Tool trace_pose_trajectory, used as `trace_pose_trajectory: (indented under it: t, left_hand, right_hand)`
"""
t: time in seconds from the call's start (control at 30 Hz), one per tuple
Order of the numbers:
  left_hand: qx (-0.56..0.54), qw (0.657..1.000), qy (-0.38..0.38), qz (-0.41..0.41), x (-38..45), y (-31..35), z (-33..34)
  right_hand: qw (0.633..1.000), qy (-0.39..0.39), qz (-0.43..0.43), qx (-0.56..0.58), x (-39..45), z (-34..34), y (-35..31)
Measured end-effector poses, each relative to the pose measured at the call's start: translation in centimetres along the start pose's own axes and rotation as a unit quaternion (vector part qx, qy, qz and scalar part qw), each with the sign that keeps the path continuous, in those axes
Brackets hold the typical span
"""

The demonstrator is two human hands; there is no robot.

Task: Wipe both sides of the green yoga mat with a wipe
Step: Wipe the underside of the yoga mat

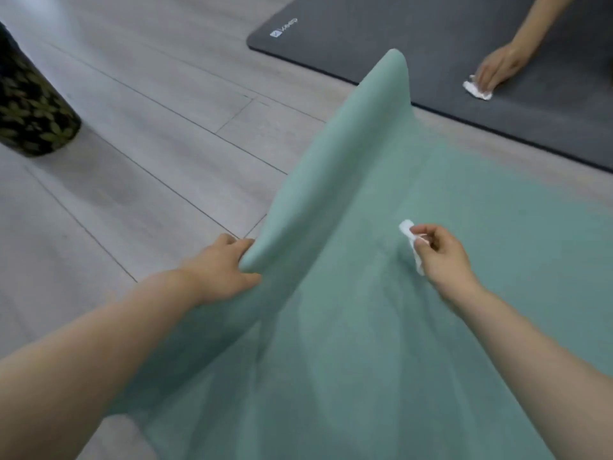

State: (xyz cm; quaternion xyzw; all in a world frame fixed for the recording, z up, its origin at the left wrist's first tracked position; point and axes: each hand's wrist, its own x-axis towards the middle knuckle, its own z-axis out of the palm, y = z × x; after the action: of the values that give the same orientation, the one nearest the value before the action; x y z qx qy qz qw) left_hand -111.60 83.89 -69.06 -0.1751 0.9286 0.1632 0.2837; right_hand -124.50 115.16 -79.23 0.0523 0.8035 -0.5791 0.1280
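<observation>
Green yoga mat (381,293) lifted, grey mat (414,51) beside

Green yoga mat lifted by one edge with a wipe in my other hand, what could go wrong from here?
The left hand alone holds the green yoga mat by its raised edge; it could slip and flop back. The small white wipe, pinched in the right hand, might drop. The flipped mat may land on the dark grey mat.

Matt green yoga mat (365,327), crumpled paper-like wipe (411,242), pale wood-grain floor (149,127), matt grey mat (414,44)
</observation>
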Motion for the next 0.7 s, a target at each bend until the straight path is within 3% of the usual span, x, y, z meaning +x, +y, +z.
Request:
trace_pose_trajectory:
  t: [0.07, 0.13, 0.27, 0.4, 0.7]
  left_hand:
    - [0.025, 0.999, -0.011, 0.045, -1.4, 1.7, 1.2]
    - [0.073, 0.994, -0.022, 0.082, -3.1, 3.5, 2.5]
    - [0.164, 0.975, -0.001, 0.153, -7.3, 6.8, 5.5]
    - [0.139, 0.969, 0.027, 0.2, -11.2, 9.0, 7.4]
    - [0.125, 0.951, -0.036, 0.28, -16.7, 18.4, 10.2]
  right_hand:
    - [0.987, -0.02, 0.071, 0.141, -5.0, -0.4, -0.7]
    - [0.968, -0.033, 0.135, 0.207, -9.2, -0.1, -1.1]
    - [0.97, -0.002, 0.202, 0.132, -15.1, 0.1, -2.9]
    - [0.972, 0.007, 0.217, 0.091, -19.6, -1.1, -5.4]
    - [0.975, -0.049, 0.218, -0.022, -23.1, -8.8, -5.1]
